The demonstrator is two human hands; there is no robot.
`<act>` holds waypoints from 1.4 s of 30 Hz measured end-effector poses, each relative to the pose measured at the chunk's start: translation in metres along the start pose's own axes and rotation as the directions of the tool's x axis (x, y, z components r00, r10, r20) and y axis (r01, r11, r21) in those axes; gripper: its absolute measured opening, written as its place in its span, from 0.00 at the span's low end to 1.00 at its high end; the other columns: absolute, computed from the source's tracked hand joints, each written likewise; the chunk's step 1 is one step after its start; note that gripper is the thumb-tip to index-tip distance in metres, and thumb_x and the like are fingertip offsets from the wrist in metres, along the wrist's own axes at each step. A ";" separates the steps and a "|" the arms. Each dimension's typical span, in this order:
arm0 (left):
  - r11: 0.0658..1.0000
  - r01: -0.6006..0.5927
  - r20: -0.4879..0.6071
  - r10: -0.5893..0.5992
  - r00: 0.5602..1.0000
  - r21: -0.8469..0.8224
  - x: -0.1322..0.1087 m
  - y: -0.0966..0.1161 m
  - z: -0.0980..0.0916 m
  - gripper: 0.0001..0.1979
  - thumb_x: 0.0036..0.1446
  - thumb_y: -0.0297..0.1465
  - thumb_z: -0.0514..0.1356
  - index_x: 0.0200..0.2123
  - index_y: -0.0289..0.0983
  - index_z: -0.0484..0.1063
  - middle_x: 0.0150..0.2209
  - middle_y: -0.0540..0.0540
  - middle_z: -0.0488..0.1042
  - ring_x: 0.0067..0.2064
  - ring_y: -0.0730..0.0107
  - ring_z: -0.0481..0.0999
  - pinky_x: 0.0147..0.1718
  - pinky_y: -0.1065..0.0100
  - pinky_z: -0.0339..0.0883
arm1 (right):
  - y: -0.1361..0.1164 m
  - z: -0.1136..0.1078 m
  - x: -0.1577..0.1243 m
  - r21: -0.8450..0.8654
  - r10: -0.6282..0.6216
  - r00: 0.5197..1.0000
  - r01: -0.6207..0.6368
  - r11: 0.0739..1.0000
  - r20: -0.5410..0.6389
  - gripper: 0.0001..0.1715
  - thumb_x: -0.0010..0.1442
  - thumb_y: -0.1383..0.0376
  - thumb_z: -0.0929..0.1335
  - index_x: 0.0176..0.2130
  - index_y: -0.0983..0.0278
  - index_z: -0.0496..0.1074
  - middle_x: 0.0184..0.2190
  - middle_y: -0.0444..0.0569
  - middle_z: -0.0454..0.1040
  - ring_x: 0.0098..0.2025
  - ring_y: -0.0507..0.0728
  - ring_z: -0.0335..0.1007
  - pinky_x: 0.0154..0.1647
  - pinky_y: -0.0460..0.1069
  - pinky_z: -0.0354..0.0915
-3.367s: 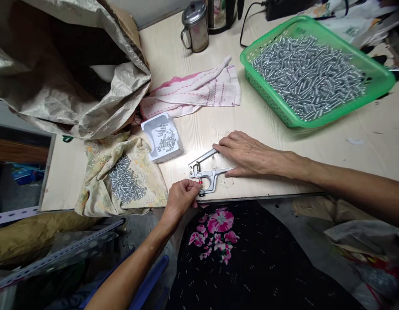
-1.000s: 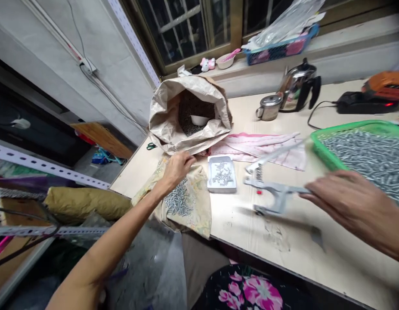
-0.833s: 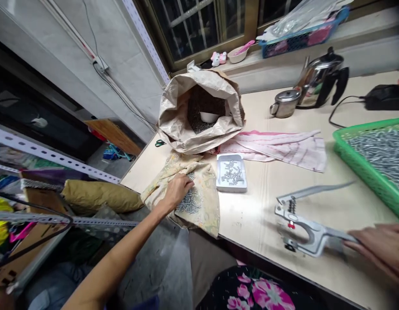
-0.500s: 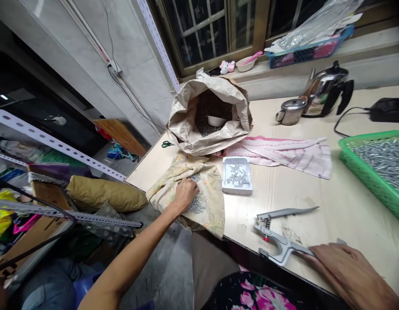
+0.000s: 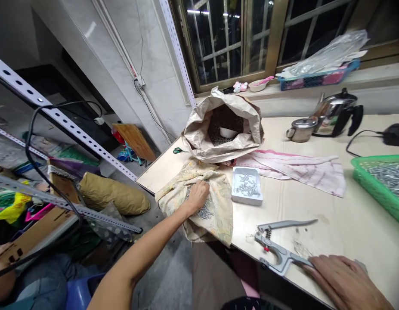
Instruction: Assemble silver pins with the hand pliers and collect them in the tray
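Note:
My left hand (image 5: 198, 196) reaches out to a pile of small metal springs (image 5: 206, 211) lying on a yellow patterned cloth (image 5: 218, 215) at the table's near left edge; its fingers are curled down onto the pile. My right hand (image 5: 339, 282) lies at the bottom right, fingers resting over the lower handle of grey metal hand pliers (image 5: 278, 247) that lie on the table. A small white tray (image 5: 246, 191) with a few springs sits between the cloth and the pliers.
A brown paper sack (image 5: 222, 129) stands open behind the cloth, with a pink striped towel (image 5: 299, 170) to its right. A green basket (image 5: 381, 181) of springs, a steel mug (image 5: 301, 129) and a kettle (image 5: 338, 112) are on the right. Scissors (image 5: 177, 150) lie at the far left; metal racks fill the left.
The camera has lifted from the table edge toward the window. My left hand left the pliers and moved onto the spring pile. My right hand swung the pliers up, then laid them back down.

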State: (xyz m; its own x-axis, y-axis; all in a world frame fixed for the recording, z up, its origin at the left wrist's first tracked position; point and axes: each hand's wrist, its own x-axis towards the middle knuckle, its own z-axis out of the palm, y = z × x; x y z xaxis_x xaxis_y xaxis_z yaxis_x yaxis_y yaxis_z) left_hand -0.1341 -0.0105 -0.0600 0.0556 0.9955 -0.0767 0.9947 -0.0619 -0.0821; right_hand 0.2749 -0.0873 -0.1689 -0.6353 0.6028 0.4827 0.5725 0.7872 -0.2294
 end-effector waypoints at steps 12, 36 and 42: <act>0.823 0.026 -0.161 -0.142 0.977 -0.568 -0.031 0.012 -0.028 0.14 0.59 0.36 0.58 0.41 0.34 0.78 0.40 0.42 0.79 0.41 0.60 0.77 0.46 0.60 0.69 | -0.036 -0.034 0.035 -0.104 0.255 0.958 -0.242 0.965 0.129 0.13 0.71 0.62 0.60 0.42 0.64 0.71 0.35 0.51 0.72 0.39 0.58 0.66 0.44 0.54 0.59; 0.176 0.493 0.502 0.008 0.865 -0.852 -0.047 0.156 0.009 0.20 0.39 0.43 0.69 0.30 0.32 0.74 0.18 0.53 0.69 0.20 0.78 0.64 0.19 0.75 0.56 | -0.014 -0.030 0.043 -0.251 0.238 0.969 -0.214 0.944 0.070 0.11 0.68 0.72 0.61 0.41 0.65 0.72 0.34 0.48 0.70 0.34 0.55 0.60 0.42 0.52 0.52; 0.243 0.517 0.533 -0.003 0.846 -0.820 -0.048 0.161 0.010 0.20 0.39 0.44 0.69 0.28 0.32 0.75 0.19 0.53 0.69 0.21 0.77 0.64 0.21 0.75 0.55 | -0.015 -0.035 0.044 -0.243 0.251 0.966 -0.228 0.943 0.065 0.14 0.69 0.72 0.59 0.39 0.64 0.72 0.33 0.47 0.70 0.34 0.54 0.60 0.43 0.53 0.52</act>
State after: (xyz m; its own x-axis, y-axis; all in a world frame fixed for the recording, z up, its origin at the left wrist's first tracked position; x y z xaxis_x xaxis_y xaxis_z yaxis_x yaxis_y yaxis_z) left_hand 0.0227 -0.0694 -0.0796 -0.0017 0.8044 -0.5941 0.3415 0.5589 0.7557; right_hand 0.2568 -0.0770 -0.1153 -0.5039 0.7879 0.3540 0.8107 0.5728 -0.1211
